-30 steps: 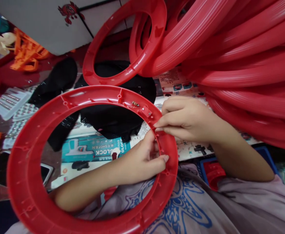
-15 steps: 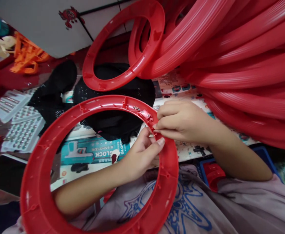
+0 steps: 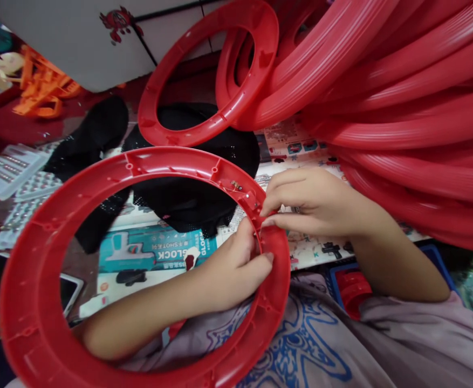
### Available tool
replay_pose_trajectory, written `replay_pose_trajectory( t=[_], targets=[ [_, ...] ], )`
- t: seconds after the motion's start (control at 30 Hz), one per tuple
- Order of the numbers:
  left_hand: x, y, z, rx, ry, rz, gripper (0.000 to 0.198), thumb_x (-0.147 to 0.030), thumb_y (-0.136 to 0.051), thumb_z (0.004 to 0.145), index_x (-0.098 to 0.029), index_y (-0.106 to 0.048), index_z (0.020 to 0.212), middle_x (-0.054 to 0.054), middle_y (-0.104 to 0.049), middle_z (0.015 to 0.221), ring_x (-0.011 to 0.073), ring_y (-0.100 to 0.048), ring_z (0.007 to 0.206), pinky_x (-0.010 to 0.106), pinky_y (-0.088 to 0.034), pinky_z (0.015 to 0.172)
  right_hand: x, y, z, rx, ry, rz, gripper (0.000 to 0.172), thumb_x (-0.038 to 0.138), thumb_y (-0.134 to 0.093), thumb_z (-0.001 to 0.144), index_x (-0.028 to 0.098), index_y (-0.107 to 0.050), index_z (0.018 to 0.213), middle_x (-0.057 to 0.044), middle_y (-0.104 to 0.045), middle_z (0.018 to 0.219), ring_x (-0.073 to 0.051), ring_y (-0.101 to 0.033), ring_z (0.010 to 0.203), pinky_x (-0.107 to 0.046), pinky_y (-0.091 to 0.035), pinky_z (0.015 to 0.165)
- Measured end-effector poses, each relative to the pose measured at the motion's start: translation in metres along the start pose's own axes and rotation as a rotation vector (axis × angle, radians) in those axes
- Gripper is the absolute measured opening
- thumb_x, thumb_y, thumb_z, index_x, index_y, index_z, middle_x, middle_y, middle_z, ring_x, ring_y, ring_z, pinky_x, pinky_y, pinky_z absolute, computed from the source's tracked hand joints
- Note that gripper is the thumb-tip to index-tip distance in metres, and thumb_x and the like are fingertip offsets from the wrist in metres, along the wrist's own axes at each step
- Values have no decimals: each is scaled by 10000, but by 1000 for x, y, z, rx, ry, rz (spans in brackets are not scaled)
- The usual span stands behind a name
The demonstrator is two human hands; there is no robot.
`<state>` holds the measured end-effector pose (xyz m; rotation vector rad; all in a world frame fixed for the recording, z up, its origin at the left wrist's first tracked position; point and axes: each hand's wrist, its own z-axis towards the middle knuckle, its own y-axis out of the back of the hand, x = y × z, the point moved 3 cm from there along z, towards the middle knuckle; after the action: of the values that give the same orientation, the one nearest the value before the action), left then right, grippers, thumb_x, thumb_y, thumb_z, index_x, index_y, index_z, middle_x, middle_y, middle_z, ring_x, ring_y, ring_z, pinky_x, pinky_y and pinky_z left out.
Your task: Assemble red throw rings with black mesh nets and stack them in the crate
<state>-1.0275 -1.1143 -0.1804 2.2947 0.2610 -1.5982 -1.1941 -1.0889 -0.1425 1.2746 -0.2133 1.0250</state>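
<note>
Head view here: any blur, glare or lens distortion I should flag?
Head view: wide-angle stretch bows the stacked rings upper right; the held ring blurs along its near lower-left rim; left hand and right hand on it read fairly sharp; light is soft and even, only faint sheen on plastic.

Glossy red plastic ring (image 3: pixel 38 258); matt black mesh cloth (image 3: pixel 187 199); printed paper box (image 3: pixel 155 253).

My left hand (image 3: pixel 236 269) reaches through the red ring (image 3: pixel 29 253) and grips its inner rim; my right hand (image 3: pixel 309 202) pinches the same stretch from outside. Stacked red rings (image 3: pixel 402 81) crowd the right, black mesh cloth (image 3: pixel 187 199) lying beyond.
</note>
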Motion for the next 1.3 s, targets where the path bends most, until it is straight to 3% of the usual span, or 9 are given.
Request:
replay_pose_trajectory(
  t=[0.2,0.5,0.63,0.77,0.9,1.1,1.2,1.3],
  targets=[
    [-6,-5,0,54,33,-2,378,-174,-459,798,-149,-386,1168,93,-548,1119,252,-518,1045,468,-433,956,2,1,-2,-77,42,-98,145,86,-529,891,124,-669,888,-46,-654,872,-127,-583,809,-257,-456,744],
    [-5,-8,-1,106,88,-7,345,-213,-473,809,-156,-378,1136,92,-551,1072,255,-525,1017,483,-435,936,-5,-12,-1,-114,74,-248,170,148,-511,914,151,-669,852,-40,-649,869,-143,-582,819,-273,-440,723],
    [-2,-10,0,82,63,-174,354,-204,-487,847,-175,-370,1179,68,-545,1095,212,-535,1024,415,-455,942,-2,-13,-2,-119,138,-425,241,173,-468,940,147,-664,804,-45,-650,832,-140,-562,772,-272,-418,683],
    [0,-13,-1,109,60,-366,372,-200,-487,874,-191,-337,1214,56,-540,1081,167,-555,945,338,-501,846,1,-12,-3,-105,177,-519,251,157,-473,930,151,-658,760,-29,-643,796,-132,-530,720,-263,-382,625],
    [-2,-13,-2,143,120,-390,377,-221,-512,863,-187,-338,1196,31,-518,973,157,-544,866,312,-502,767,2,-9,-4,-92,182,-511,235,161,-476,942,156,-662,798,-23,-629,799,-131,-508,722,-265,-371,621],
    [-2,-13,-4,144,106,-374,379,-230,-514,871,-189,-338,1203,37,-511,1003,164,-544,894,324,-500,793,0,-6,-4,-91,180,-444,236,150,-470,952,158,-661,813,-20,-635,808,-126,-519,743,-261,-382,645],
    [1,-14,-4,137,94,-303,355,-249,-489,880,-184,-349,1200,56,-528,1030,181,-551,898,344,-503,783,0,-5,-4,-101,186,-436,234,173,-486,949,163,-665,798,-21,-635,798,-130,-520,738,-265,-384,654],
    [2,-13,-4,112,63,-176,330,-249,-484,872,-180,-368,1173,81,-544,1083,213,-549,972,404,-487,868,1,-4,-3,-60,189,-379,228,185,-496,945,149,-659,788,-36,-629,814,-138,-542,769,-275,-405,685]
  ],
)
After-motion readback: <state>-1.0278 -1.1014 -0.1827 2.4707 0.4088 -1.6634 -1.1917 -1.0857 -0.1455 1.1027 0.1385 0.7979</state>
